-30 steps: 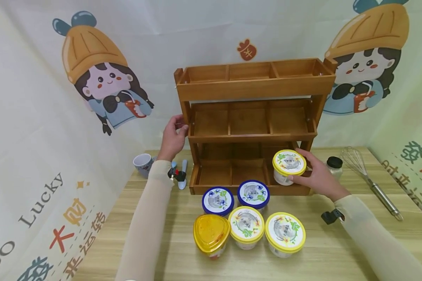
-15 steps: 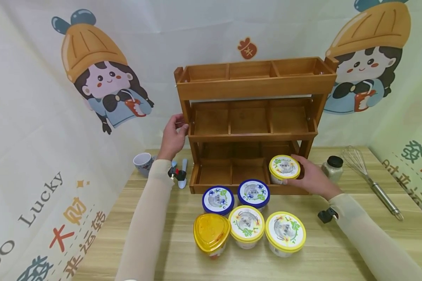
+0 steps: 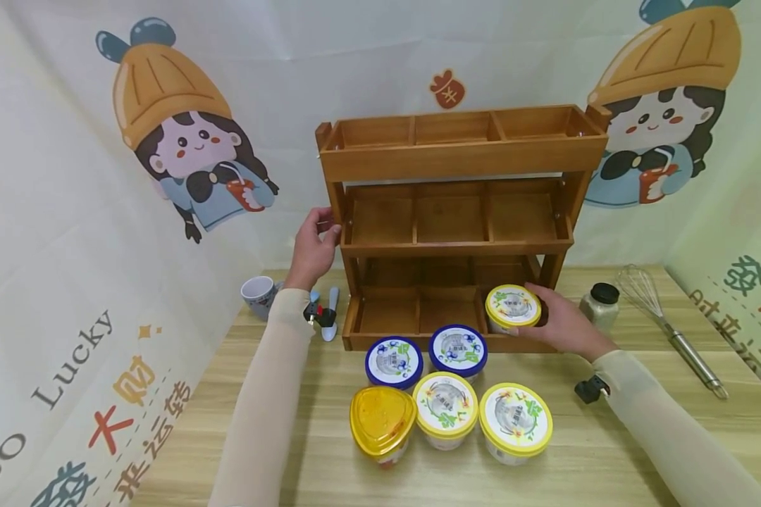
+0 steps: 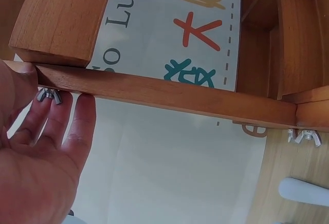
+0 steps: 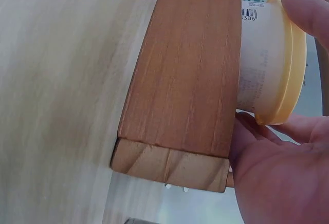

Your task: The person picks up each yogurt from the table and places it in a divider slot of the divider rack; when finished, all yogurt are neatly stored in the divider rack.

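My right hand [image 3: 571, 322] grips a white tub with a yellow lid [image 3: 514, 305], thumb and fingers at its rim. The tub sits low in the bottom right compartment of a three-tier wooden rack [image 3: 456, 249]. In the right wrist view, the rack's front board hides the lower side of the tub [image 5: 262, 59]. At the rack's left upright, my left hand [image 3: 313, 248] holds the wood between thumb and fingers, beside a wing nut [image 4: 49, 95]. In front of the rack stand two blue-lidded tubs [image 3: 394, 362], two more yellow-lidded tubs [image 3: 516, 419] and a container with an amber triangular lid [image 3: 382, 420].
A mug [image 3: 258, 294] and a pale blue spoon [image 3: 331, 317] lie left of the rack. To its right are a black-capped jar [image 3: 601, 306] and a whisk [image 3: 672, 331]. A printed cloth [image 3: 380, 56] hangs behind.
My right hand has brought the yellow-lidded tub slightly left and down into the bottom right compartment. The left hand stays on the upright.
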Demonstrator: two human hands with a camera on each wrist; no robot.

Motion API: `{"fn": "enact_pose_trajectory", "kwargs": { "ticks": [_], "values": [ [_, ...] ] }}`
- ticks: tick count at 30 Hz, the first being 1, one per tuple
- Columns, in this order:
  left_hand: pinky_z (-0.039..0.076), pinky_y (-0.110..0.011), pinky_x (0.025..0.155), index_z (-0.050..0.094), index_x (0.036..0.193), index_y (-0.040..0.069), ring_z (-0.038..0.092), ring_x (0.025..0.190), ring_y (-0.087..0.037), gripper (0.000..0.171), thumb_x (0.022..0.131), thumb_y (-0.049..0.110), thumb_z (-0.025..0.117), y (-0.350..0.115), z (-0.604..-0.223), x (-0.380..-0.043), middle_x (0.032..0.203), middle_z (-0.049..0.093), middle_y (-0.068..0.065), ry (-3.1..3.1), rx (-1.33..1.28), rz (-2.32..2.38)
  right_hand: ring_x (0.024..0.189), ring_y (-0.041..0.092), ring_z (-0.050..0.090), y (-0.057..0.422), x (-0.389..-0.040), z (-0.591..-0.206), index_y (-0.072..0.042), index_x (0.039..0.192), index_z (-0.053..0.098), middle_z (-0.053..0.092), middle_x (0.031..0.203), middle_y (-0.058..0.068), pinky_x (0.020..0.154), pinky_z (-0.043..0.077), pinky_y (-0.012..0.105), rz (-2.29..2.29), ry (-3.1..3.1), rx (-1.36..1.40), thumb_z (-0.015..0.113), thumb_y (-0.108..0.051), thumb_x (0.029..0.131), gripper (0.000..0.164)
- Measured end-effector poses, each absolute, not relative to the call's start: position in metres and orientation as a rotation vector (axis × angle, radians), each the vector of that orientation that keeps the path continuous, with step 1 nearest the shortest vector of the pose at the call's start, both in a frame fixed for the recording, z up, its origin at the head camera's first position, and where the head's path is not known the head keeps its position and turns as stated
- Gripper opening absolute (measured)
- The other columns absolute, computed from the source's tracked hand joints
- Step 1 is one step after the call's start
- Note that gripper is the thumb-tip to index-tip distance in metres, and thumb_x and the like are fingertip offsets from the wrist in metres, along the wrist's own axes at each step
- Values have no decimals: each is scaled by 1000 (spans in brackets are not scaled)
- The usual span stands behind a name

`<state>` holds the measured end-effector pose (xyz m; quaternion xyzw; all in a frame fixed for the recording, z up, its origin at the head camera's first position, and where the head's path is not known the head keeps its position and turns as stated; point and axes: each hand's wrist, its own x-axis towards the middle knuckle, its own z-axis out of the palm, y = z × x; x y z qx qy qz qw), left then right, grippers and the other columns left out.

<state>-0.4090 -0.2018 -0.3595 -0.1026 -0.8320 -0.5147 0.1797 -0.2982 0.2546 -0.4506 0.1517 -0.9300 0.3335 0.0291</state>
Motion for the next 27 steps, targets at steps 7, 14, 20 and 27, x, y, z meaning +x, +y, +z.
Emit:
{"fn": "enact_pose_trajectory", "kwargs": {
  "ticks": [7, 14, 20, 27],
  "values": [
    [57, -49, 108, 52, 146, 6, 58, 137, -33, 37, 110, 14, 56, -202, -359, -408, 145, 58, -18, -2362, -295, -1444, 141, 55, 48, 261, -295, -446, 13, 158, 32, 42, 158, 37, 116, 42, 67, 1116, -2822, 489, 85, -30, 90, 96],
    [58, -49, 106, 52, 145, 6, 58, 136, -32, 36, 110, 13, 56, -203, -359, -408, 143, 58, -16, -2369, -290, -1430, 143, 55, 45, 267, -286, -432, 9, 159, 33, 42, 160, 34, 114, 44, 69, 1146, -2800, 472, 82, -29, 92, 91],
    [58, -49, 106, 53, 144, 7, 58, 135, -31, 35, 110, 14, 56, -203, -359, -407, 142, 59, -16, -2366, -290, -1425, 145, 53, 44, 270, -272, -421, 5, 161, 34, 42, 161, 32, 113, 44, 67, 1223, -2731, 509, 81, -22, 94, 86],
    [56, -49, 108, 51, 145, 5, 57, 137, -32, 36, 110, 14, 54, -203, -358, -406, 143, 58, -18, -2379, -304, -1426, 142, 49, 49, 266, -250, -413, 4, 157, 42, 49, 157, 29, 110, 48, 63, 1164, -2697, 566, 81, -23, 95, 78]
  ]
}}
